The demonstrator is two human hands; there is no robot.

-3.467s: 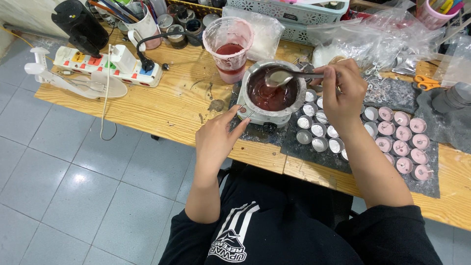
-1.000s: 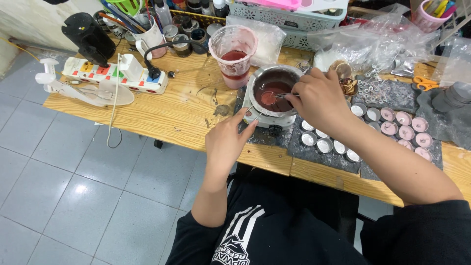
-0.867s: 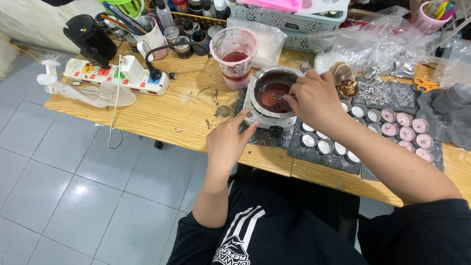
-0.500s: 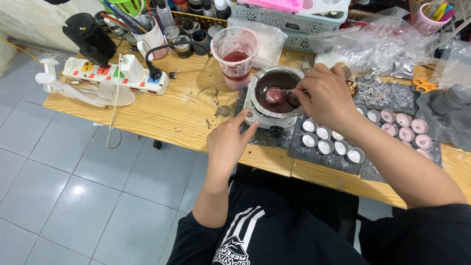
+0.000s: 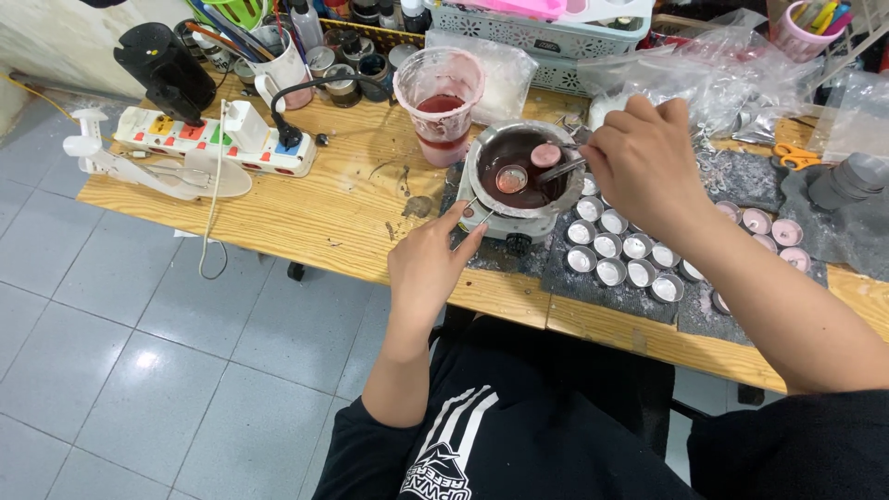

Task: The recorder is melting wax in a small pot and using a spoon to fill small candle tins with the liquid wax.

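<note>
A round metal pot (image 5: 486, 157) of dark red liquid wax sits on a small heater (image 5: 505, 227) on the wooden table. My right hand (image 5: 639, 162) grips a metal spoon (image 5: 519, 176) whose bowl lies in the wax, beside a pink lump floating there. My left hand (image 5: 431, 259) rests at the table's front edge, fingertips touching the heater's left corner. Several empty small metal cups (image 5: 616, 250) stand right of the pot; further right are cups filled with pink wax (image 5: 773, 227).
A clear plastic cup (image 5: 440, 93) with red liquid stands behind the pot. A white power strip (image 5: 218, 139), a black stand (image 5: 167, 69) and a mug of tools (image 5: 282, 65) are at the left. Plastic bags (image 5: 722, 79), orange scissors (image 5: 801, 153) and a basket (image 5: 546, 32) lie behind.
My right hand brought the spoon from above the cups back into the pot and has shifted right while stirring. My left hand has stayed by the heater.
</note>
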